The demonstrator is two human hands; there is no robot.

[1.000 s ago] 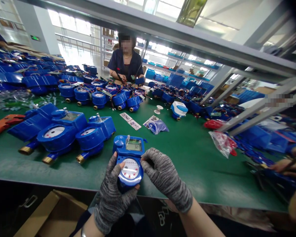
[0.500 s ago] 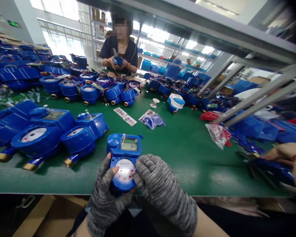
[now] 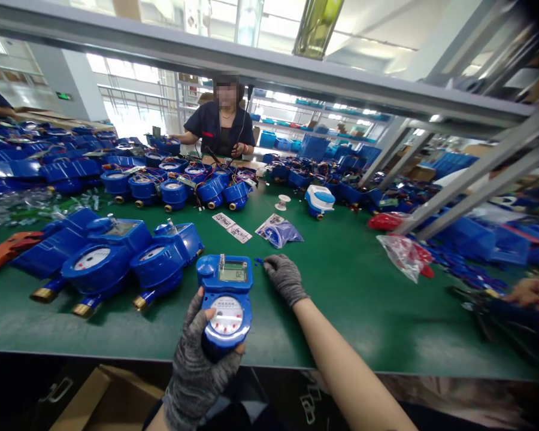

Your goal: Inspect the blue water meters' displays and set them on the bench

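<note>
A long green-topped workbench (image 3: 350,311) stretches beneath a grey metal shelf frame (image 3: 269,63). Across it, a co-worker in a dark blue short-sleeved shirt (image 3: 224,131) faces rows of round blue meter bodies trailing coloured wires (image 3: 173,191). Below the near edge, at left, lies an open brown cardboard box (image 3: 110,395). Three glossy blue meters with brass ends (image 3: 94,269) sit close together on the left of the bench. Just right of them, at the near edge, a glossy blue meter with a round white dial and rectangular display (image 3: 224,299) is held with its face toward the wearer. The left hand in a grey knitted fingerless glove (image 3: 197,359) wraps around its lower half, fingers along its side and bottom. The right hand in a matching grey glove (image 3: 287,278) lies beyond, fingers curled together; whether they pinch anything cannot be told. Farther back are a translucent purple plastic bag (image 3: 282,233), white printed paper labels (image 3: 232,227) and a white spool (image 3: 282,202). Small dark-blue pieces (image 3: 257,261) lie at the right fingertips.
</note>
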